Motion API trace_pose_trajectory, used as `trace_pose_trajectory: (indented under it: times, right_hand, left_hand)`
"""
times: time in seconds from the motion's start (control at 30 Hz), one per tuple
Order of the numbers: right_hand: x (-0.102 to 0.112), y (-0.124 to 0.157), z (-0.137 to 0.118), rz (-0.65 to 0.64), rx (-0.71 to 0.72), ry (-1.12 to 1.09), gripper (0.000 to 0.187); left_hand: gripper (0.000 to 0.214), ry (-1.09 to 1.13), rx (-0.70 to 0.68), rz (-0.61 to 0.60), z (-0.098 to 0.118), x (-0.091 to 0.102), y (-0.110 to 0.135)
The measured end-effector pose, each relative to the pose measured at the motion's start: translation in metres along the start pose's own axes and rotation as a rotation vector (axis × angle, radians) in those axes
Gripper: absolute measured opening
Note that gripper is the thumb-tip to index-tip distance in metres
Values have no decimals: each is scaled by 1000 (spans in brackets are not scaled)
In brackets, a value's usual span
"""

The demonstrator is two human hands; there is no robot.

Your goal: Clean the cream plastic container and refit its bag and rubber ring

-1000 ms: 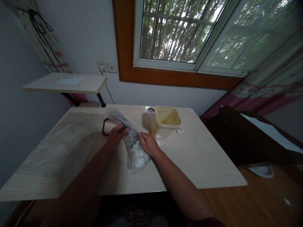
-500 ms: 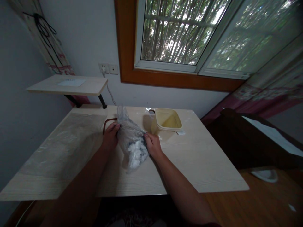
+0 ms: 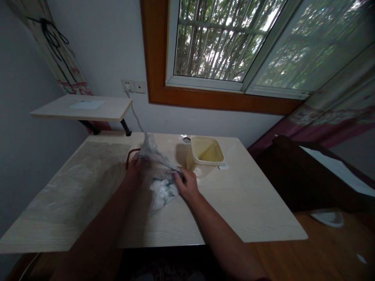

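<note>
A clear plastic bag (image 3: pixel 156 159) with white, crumpled-looking contents (image 3: pixel 164 193) is stretched between my hands over the desk. My right hand (image 3: pixel 188 183) is closed on the gathered right side of the bag, thumb on top. At the bag's left side, my left hand (image 3: pixel 135 169) grips the film; its fingers are smeared by motion. What exactly the white contents are, I cannot make out. Just behind my left hand, part of a reddish-brown curved band (image 3: pixel 129 156) shows. A pale yellow plastic tub (image 3: pixel 202 166) stands beyond my right hand, open at the top.
A clear plastic sheet (image 3: pixel 67 183) covers the left part of the wooden desk (image 3: pixel 249 203). At the back left rises a small shelf (image 3: pixel 108 109) with a paper on it. A window (image 3: pixel 219 47) and a wall socket (image 3: pixel 133 86) are behind the desk.
My left hand has shifted slightly left and down with its edge of the bag. The bag has twisted, and its white contents hang a little further left.
</note>
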State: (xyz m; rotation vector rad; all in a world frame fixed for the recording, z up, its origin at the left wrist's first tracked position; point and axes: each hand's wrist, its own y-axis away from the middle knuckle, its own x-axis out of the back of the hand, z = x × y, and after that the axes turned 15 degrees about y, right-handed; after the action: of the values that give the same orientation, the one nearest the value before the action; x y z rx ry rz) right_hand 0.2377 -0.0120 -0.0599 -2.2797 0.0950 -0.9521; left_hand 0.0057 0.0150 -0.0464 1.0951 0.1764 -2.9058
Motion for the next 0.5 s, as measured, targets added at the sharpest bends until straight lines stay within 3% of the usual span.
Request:
trace_pose_trajectory:
  times: [0.17,0.33,0.5]
  right_hand:
    - [-6,-2,0,-125,28,52,22]
    - [-4,-2,6,-178,176,108,25]
    - [8,-1,6,-152,153,144,28]
  left_hand:
    - [36,-186,-54,73,-4,6,-2]
    - [34,-370,-154,133,-1,16,-8]
    - [35,-294,-151,163,-5,24,-9]
